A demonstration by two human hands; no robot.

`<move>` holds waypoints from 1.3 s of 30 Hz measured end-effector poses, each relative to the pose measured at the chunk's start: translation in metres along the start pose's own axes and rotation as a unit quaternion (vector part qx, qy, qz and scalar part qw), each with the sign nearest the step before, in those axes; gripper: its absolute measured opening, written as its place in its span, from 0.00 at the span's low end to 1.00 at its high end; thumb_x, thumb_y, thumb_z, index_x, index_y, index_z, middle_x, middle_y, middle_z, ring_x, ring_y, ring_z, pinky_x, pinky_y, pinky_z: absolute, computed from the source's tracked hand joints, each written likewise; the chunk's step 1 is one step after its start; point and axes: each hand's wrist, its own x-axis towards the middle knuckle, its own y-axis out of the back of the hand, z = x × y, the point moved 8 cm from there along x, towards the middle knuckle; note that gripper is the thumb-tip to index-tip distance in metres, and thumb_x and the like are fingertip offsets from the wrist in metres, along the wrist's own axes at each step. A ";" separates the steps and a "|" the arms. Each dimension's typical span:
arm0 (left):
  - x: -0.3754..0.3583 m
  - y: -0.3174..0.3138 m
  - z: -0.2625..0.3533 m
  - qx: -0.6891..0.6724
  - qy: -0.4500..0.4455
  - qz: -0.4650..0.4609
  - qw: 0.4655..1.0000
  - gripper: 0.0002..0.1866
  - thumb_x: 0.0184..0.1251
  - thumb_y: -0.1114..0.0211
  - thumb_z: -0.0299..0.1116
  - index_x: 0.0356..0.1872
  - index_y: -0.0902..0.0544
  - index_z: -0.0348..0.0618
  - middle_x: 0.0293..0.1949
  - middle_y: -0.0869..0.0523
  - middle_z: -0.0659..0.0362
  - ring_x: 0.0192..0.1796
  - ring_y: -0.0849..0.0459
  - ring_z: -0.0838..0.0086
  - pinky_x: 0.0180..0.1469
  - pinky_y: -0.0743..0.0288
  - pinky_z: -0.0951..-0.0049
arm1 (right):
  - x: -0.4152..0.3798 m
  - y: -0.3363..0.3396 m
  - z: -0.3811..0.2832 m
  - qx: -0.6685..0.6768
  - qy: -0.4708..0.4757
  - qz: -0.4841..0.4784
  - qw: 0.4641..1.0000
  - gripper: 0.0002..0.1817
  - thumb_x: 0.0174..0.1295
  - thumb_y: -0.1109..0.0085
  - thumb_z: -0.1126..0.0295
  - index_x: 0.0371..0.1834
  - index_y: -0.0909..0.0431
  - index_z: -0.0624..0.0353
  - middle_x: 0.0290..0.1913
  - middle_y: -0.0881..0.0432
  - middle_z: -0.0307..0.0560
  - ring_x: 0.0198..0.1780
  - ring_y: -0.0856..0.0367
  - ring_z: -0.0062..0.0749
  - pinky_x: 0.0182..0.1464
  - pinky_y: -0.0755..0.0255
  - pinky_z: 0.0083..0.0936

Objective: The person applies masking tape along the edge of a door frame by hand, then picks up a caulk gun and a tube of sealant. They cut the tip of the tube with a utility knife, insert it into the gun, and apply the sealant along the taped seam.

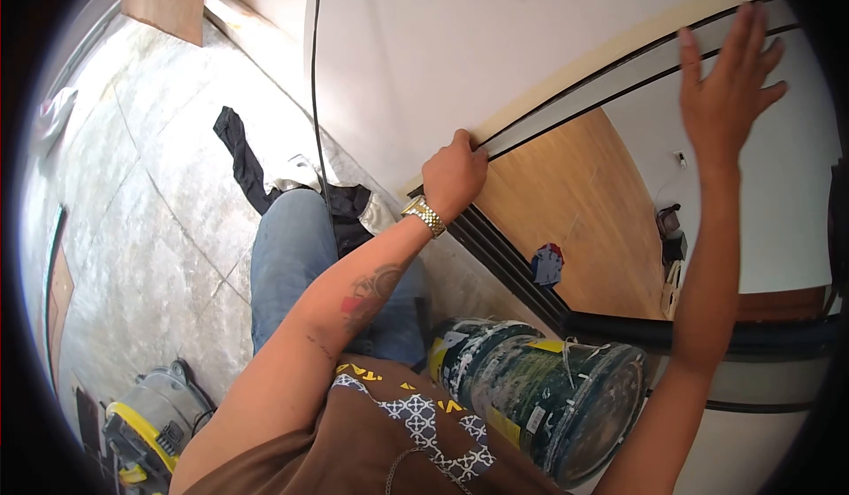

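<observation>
My left hand (455,177), below a metal watch (424,216), is closed at the lower end of a pale strip with dark edges (566,102). Its fingertips press against the strip's corner; whatever they may pinch is hidden. My right hand (730,79) lies farther up along the same strip, fingers spread and nothing held. A band of yellowish tape (610,51) runs on the white wall (424,62) beside the strip. Below the strip is a framed opening or pane, with a brown wood-like surface (575,203) seen in it. A dark track (508,261) borders it.
A paint-spattered green bucket (539,398) lies on its side by my legs. Black and white cloth (243,155) lies on the dusty tiled floor (150,212). A grey and yellow machine (155,420) stands lower left. A wooden board (165,0) leans at the top left.
</observation>
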 end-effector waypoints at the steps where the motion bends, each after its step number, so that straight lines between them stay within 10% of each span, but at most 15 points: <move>1: 0.001 -0.002 -0.002 0.001 0.002 0.000 1.000 0.13 0.69 0.37 0.40 0.42 0.20 0.40 0.28 0.12 0.46 0.34 0.12 0.48 0.38 0.21 0.48 | -0.015 -0.006 -0.010 0.012 -0.016 -0.014 1.000 0.49 0.70 0.52 0.30 0.86 0.51 0.49 0.85 0.47 0.49 0.82 0.50 0.68 0.70 0.54 0.84; 21: -0.004 0.000 -0.001 -0.001 0.026 -0.017 1.000 0.15 0.70 0.36 0.42 0.45 0.20 0.40 0.29 0.11 0.46 0.36 0.11 0.48 0.39 0.20 0.48 | -0.122 -0.031 -0.123 0.095 -0.063 -0.122 0.986 0.73 0.52 0.31 0.28 0.85 0.64 0.66 0.87 0.64 0.60 0.83 0.59 0.77 0.72 0.67 0.85; 39: -0.003 -0.010 -0.003 -0.002 0.065 -0.032 0.997 0.15 0.70 0.36 0.44 0.44 0.20 0.43 0.30 0.11 0.46 0.38 0.12 0.46 0.44 0.21 0.49 | -0.221 -0.056 -0.151 0.324 -0.503 -0.216 0.771 0.76 0.49 0.19 0.42 0.84 0.70 0.68 0.85 0.64 0.69 0.86 0.65 0.65 0.81 0.69 0.67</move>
